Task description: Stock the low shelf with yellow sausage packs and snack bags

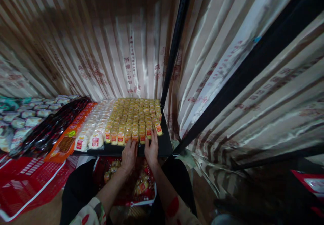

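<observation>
Rows of small yellow packaged snack cakes [131, 117] with red labels fill the right end of a black shelf [162, 144]. At the front edge of these rows, my left hand [129, 155] touches the lower front of the packets with slightly bent fingers. My right hand [152, 149] lies to its right, fingers stretched forward along the packets near the right end. Both hands look open, and no packet is lifted. Below my forearms, between my knees, a red basket [154, 191] contains more yellow packets [141, 184], partly hidden by my arms.
Left of the cakes lie white round packets [96, 140], an orange snack bag [67, 144], dark packs [53, 127] and small white packs [32, 113]. A second red basket [30, 181] is at lower left. Black posts [177, 42] and pale printed curtains [108, 49] border the shelf.
</observation>
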The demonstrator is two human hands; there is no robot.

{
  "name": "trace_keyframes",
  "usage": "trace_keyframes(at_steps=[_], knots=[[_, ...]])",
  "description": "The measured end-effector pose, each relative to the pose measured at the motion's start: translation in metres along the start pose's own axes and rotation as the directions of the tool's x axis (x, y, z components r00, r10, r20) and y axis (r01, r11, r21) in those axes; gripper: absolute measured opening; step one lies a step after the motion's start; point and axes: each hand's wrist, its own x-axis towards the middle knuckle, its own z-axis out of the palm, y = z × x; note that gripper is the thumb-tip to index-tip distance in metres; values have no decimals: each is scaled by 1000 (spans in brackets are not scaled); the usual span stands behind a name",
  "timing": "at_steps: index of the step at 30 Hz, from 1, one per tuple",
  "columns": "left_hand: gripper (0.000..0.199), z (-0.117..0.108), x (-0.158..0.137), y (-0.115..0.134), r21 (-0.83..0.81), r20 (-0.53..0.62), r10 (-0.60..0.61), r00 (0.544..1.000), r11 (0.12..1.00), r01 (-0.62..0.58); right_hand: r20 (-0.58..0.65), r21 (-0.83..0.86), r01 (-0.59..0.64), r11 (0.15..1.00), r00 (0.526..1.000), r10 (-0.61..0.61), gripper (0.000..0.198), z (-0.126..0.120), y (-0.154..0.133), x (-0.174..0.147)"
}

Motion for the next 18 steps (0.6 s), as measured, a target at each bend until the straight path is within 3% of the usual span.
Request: trace_keyframes(at_steps=[4, 6, 12, 18], knots=[[27, 1, -6, 12, -109, 85, 195, 977, 977, -185, -18, -8, 18, 1000, 1000, -18, 46, -9, -7, 0], [32, 4, -6, 18, -163, 108, 239, 965, 962, -220, -47, -39, 43, 998, 998, -45, 44, -16, -8, 2], [37, 18, 4, 24, -149, 101, 127, 987, 983, -111, -118, -113, 57, 992, 991, -70, 39, -35, 3, 11], [33, 20, 11, 28, -129, 115, 60, 992, 991, -45, -163, -130, 48, 990, 984, -69, 37, -37, 15, 15]])
